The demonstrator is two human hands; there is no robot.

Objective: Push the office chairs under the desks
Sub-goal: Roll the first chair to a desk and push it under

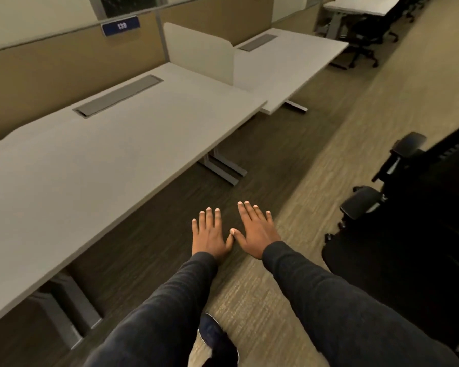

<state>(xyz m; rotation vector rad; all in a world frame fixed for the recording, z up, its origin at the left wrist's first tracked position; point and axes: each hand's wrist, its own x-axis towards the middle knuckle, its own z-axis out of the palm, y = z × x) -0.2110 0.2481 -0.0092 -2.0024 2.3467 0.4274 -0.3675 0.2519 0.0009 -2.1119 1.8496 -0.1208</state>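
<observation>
A black office chair (419, 207) with padded armrests stands at the right, out on the carpet away from the desks. A long white desk (96, 160) fills the left, and a second white desk (281, 72) continues behind a low divider. My left hand (210, 234) and my right hand (257, 231) are stretched out flat, palms down, side by side over the floor, thumbs touching. Neither hand holds anything, and both are apart from the chair and the desks.
A white divider panel (199, 51) stands between the two desks. Tan partition walls (51, 64) run behind them. Metal desk legs (223, 168) rest on the dark carpet. More black chairs (366, 41) and another desk (363, 6) are at the far right. My shoe (215, 337) shows below.
</observation>
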